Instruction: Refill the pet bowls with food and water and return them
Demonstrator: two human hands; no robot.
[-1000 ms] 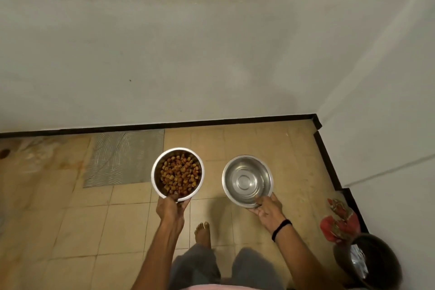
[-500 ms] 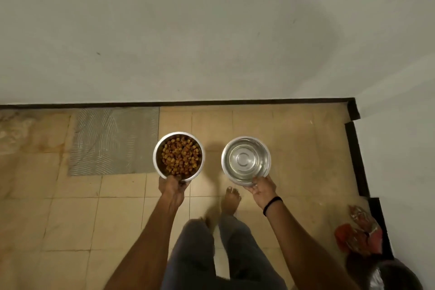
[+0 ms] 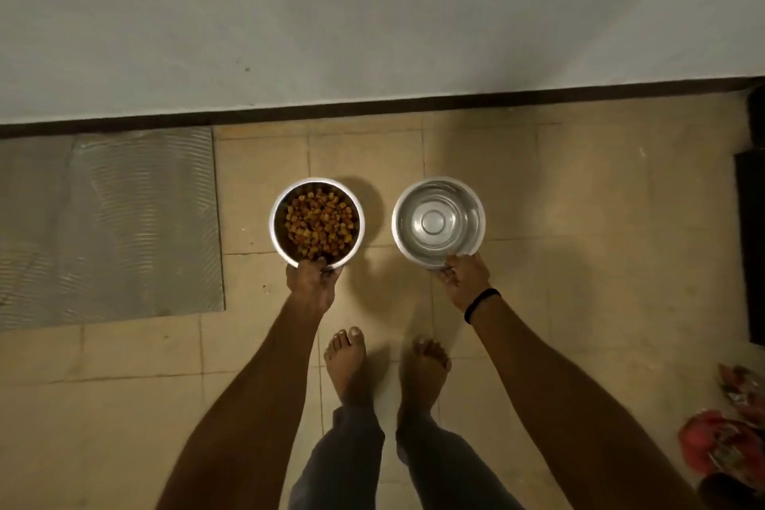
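Starting at far left: grey ribbed mat (image 3: 111, 228) lies flat on the tiled floor (image 3: 579, 219), far edge against the dark skirting (image 3: 372, 106) at the foot of the white wall (image 3: 372, 12). Just right of the mat, apart from it, is the steel food bowl (image 3: 274, 219), upright, filled with brown kibble (image 3: 321, 226). The left hand (image 3: 312, 282) grasps this bowl at its near rim, fingers curled around the edge, arm stretched straight down to it; the bowl sits directly beyond the knuckles, toward the wall. It casts a close shadow to its right. Whether its base touches the tiles cannot be told. Two bare feet (image 3: 345, 360) stand side by side below and between the bowls, toes pointing at the wall, well short of both. The second steel bowl, the water bowl (image 3: 395, 219), is level with the first, separated by a clear gap of tile, upright, with what looks like clear water showing faint rings. The right hand (image 3: 463, 277) grips its near rim at the lower right, fingers closed on the edge; a black wristband (image 3: 480, 302) sits on that wrist. Contact with the floor again uncertain. Nothing lies between the bowls and the skirting. Far right: a dark panel (image 3: 749, 244) at the frame edge, and below it a crumpled red packet (image 3: 720, 447), well apart from the bowls.
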